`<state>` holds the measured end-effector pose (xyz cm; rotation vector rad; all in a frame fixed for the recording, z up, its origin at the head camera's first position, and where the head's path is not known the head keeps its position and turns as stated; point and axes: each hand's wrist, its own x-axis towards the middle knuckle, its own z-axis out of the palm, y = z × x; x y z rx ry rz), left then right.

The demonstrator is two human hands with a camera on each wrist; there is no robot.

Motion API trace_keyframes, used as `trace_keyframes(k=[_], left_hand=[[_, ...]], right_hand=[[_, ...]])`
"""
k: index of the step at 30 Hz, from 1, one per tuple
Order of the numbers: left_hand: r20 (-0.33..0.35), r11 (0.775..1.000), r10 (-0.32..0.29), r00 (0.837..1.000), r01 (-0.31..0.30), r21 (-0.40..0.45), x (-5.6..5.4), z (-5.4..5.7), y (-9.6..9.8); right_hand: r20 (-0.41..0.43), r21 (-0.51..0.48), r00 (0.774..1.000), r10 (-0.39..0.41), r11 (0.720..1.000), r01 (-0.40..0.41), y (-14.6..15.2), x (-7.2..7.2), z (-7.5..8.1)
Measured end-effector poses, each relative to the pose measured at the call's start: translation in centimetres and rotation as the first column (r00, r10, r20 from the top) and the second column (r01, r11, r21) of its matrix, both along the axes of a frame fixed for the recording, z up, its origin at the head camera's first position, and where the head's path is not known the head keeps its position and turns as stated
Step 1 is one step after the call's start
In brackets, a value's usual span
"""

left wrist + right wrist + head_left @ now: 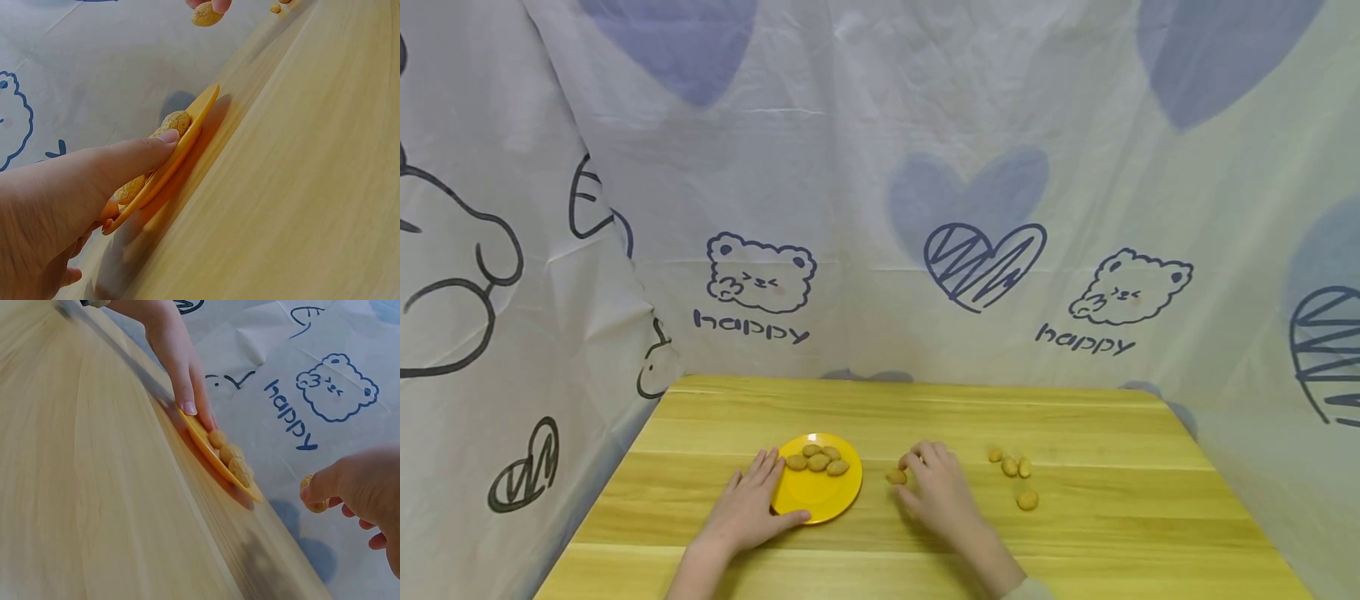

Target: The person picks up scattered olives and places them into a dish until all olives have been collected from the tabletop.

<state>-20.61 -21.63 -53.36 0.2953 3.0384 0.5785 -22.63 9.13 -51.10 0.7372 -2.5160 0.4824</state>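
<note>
Left hand [743,510] spread against a yellow plate [826,500]; right hand [937,490] pinching a nut [206,15] that could slip if squeezed unevenly.

The head view looks forward and down over the table [1112,542] from farthest off. Both wrist views, low, near and steeply tilted, face inward across it and share the plate [829,497].

A curtained-off nook — printed cloth [865,250] hangs behind and beside a wooden table [1120,550].
</note>
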Motion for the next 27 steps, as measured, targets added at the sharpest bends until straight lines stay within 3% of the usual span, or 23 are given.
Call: trace_keyframes(k=[16,27], left_hand=[[-0.021,1.0,0.001,1.0,-0.001,0.004,0.0,-0.3,0.0],[-0.013,1.0,0.001,1.0,-0.001,0.005,-0.1,-0.4,0.0]], right_hand=[[-0.002,0.044,1.0,0.028,0.999,-0.028,-2.4,-0.5,-0.3],[0.044,0.075,0.997,0.057,0.995,-0.061,-4.2,-0.6,-0.2]])
